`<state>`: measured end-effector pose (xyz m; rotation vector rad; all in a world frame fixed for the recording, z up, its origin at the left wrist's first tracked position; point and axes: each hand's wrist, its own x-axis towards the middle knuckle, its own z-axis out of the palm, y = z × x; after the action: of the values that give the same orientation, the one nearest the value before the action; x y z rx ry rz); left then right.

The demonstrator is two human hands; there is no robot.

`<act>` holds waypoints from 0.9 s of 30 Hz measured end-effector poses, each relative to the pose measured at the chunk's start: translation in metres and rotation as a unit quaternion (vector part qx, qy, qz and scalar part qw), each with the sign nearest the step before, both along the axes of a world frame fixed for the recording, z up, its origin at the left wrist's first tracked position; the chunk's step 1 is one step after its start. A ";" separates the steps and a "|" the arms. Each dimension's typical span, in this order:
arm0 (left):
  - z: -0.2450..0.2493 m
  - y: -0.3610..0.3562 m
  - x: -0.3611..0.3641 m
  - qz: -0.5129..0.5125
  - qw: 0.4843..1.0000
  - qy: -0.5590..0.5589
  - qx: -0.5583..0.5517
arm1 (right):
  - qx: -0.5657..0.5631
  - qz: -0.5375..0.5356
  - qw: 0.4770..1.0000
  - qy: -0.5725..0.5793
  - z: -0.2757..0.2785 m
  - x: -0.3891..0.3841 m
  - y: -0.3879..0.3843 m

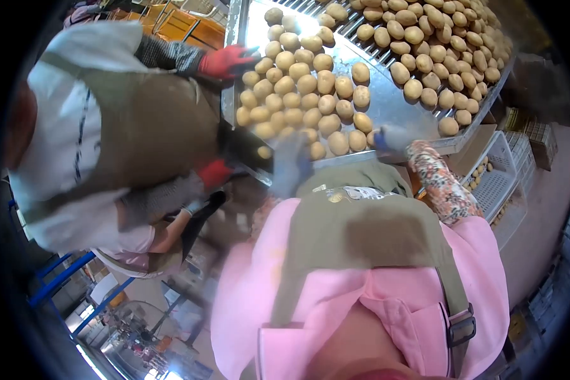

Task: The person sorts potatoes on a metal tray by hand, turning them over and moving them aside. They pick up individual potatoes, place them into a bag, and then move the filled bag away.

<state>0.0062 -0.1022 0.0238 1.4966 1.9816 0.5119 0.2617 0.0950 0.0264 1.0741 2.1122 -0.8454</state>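
1. Far left: a co-worker's red glove (228, 60) lies on the left edge of the tabletop (396, 104). Their second red glove (214, 172) sits below the near-left corner, off the metal.
2. The near potato heap (297, 95) fills the tabletop's left half, packed tight from the left edge to the near edge, with no free gap inside it.
3. The left hand (291, 161), in a blue glove and motion-blurred, is at the near edge and partly over it. The edge potato (317, 151) is just beside its fingers, on the right. Grip: cannot tell, whether clenched or released.
4. The right hand (392, 136), in a pale glove with a floral sleeve (440, 187), is at the near edge, right of the heap. The end potato (363, 122) is just left of the fingers, and contact is unclear. Grip: cannot tell.
5. A bare metal strip runs diagonally above the right hand, between the two heaps. It is the only free room on the tabletop.
6. The far potato heap (437, 38) covers the rollers up to the right edge.
7. A white crate (497, 180) sits below the near-right corner, beyond the tabletop's edge, with small potatoes inside.
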 end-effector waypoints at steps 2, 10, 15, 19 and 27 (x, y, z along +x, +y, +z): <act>-0.034 0.001 0.017 -0.062 0.991 0.118 -0.015 | 0.062 0.006 0.998 -0.004 0.001 -0.023 -0.033; -0.030 0.004 0.034 -0.040 0.976 0.213 0.010 | -0.061 -0.298 0.916 0.261 0.094 -0.011 0.013; -0.012 -0.004 0.043 0.065 0.992 0.110 0.009 | -0.062 -0.610 0.571 0.546 0.041 0.085 0.125; -0.005 -0.029 0.060 0.218 0.971 0.102 -0.001 | 0.483 -0.188 0.828 0.215 -0.049 0.132 0.146; 0.010 -0.041 0.084 0.283 0.931 0.232 -0.014 | -0.091 -0.165 0.858 0.479 0.100 0.059 0.231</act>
<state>0.0902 -0.1436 0.0339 1.0723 2.8045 0.3720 0.3204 0.3257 0.1260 1.0292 2.5354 -2.0368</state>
